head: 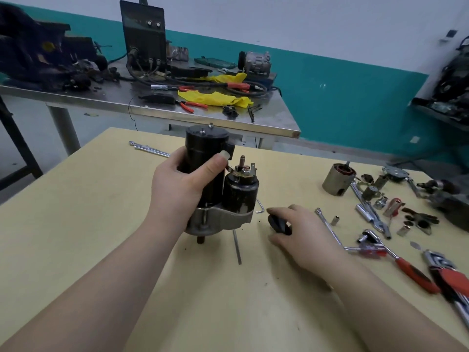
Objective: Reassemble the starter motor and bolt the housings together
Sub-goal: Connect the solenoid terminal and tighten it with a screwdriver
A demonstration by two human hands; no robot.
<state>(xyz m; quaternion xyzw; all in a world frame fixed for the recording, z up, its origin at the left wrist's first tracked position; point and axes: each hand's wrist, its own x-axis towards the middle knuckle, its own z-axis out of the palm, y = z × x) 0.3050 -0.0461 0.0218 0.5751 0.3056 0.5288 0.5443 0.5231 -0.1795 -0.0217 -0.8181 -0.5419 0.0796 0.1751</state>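
Here left hand grips upright starter motor; right hand pinches black cap

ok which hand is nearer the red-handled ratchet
Right. The right hand, gripping a small black part, sits just left of the red-handled ratchet. The left hand is farther left, gripping the upright starter motor.

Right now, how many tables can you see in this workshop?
2. The yellow wooden table in front holds the starter motor; the steel table behind carries yellow rags and pliers. A shelf at right is partly cut off.
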